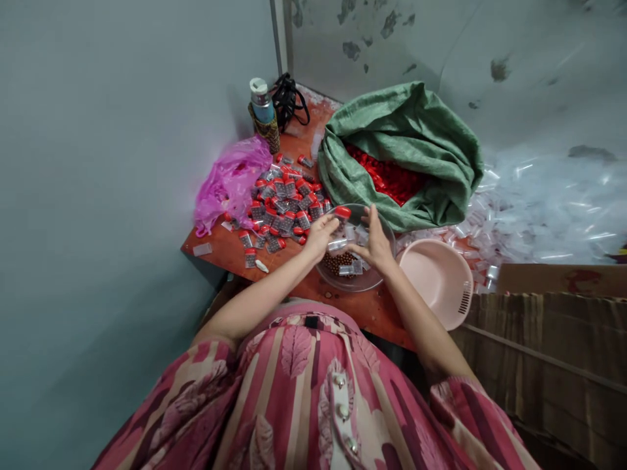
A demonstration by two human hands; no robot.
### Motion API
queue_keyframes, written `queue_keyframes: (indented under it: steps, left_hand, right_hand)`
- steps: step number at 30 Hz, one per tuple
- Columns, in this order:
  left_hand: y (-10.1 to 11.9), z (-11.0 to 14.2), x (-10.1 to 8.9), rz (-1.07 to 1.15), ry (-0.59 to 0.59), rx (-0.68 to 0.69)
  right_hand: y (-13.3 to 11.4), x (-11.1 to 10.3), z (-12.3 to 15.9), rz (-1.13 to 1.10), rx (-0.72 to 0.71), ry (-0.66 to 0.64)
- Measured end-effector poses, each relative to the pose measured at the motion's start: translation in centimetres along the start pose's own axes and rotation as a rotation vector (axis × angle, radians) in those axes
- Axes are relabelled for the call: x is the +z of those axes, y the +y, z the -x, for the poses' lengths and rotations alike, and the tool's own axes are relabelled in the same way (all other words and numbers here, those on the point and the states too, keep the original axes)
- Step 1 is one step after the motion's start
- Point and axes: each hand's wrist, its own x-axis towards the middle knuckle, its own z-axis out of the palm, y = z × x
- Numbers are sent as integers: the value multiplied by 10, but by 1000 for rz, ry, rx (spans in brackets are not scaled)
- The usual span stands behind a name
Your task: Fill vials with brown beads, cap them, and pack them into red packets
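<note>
My left hand (321, 235) is closed round a small clear bottle with a red cap (342, 212), held over a clear bowl (372, 279). My right hand (376, 243) hovers over the same bowl, thumb up, fingers curled toward small clear bottles (349, 269) lying in it. Dark brown beads (336, 262) fill the bowl's bottom. A heap of filled red-capped bottles (284, 202) lies just left of my left hand on the wooden table (230, 251).
A green sack (406, 140) full of red caps (389, 176) sits behind the bowl. A pink basin (438, 277) stands right of it, empty clear bottles (529, 202) piled beyond. A pink plastic bag (230, 183), a flask (262, 104) and cardboard (553, 346) surround the spot.
</note>
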Motion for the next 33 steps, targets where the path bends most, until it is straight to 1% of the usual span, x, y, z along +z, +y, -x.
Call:
queue_keyframes:
  steps: [2, 4, 5, 6, 8, 9, 11, 14, 17, 19, 21, 23, 25, 28, 30, 33]
  left_hand:
    - [13, -24, -12, -47, 78, 73]
    - [28, -50, -27, -121, 178, 143]
    - [35, -61, -34, -154, 225, 204]
    - [41, -71, -42, -191, 246, 282]
    - [48, -81, -55, -274, 250, 395]
    - [48, -81, -61, -315, 244, 424]
    - [40, -71, -70, -391, 236, 421]
    - [17, -41, -77, -502, 244, 343]
    - [-8, -8, -75, -591, 241, 265]
    - [-21, 8, -70, -596, 173, 220]
    - [-29, 16, -62, -597, 92, 171]
    - [-34, 17, -54, -609, 62, 130]
    - [-37, 13, -46, -622, 70, 81]
    - [-43, 7, -37, -602, 40, -50]
    - [-46, 4, -34, -597, 2, -111]
    - [-48, 0, -31, -708, -8, -85]
  right_hand:
    - [22, 3, -1, -33, 111, 10]
    - [41, 10, 2, 28, 175, -49]
    - [47, 15, 5, 83, 185, -109]
    - [51, 21, 7, 154, 177, -183]
    - [53, 35, 9, 297, 126, -328]
    - [52, 42, 9, 352, 87, -386]
    - [46, 57, 7, 404, 9, -460]
    - [42, 76, 0, 403, -64, -508]
    - [47, 88, -6, 421, -89, -545]
    - [52, 90, -8, 432, -92, -560]
    - [56, 87, -7, 439, -97, -558]
    - [57, 79, -4, 440, -107, -547]
    - [55, 70, 0, 397, -129, -508]
    - [48, 58, 8, 273, -177, -375]
    - [47, 52, 15, 234, -194, -301]
    - [53, 46, 28, 275, -136, -271]
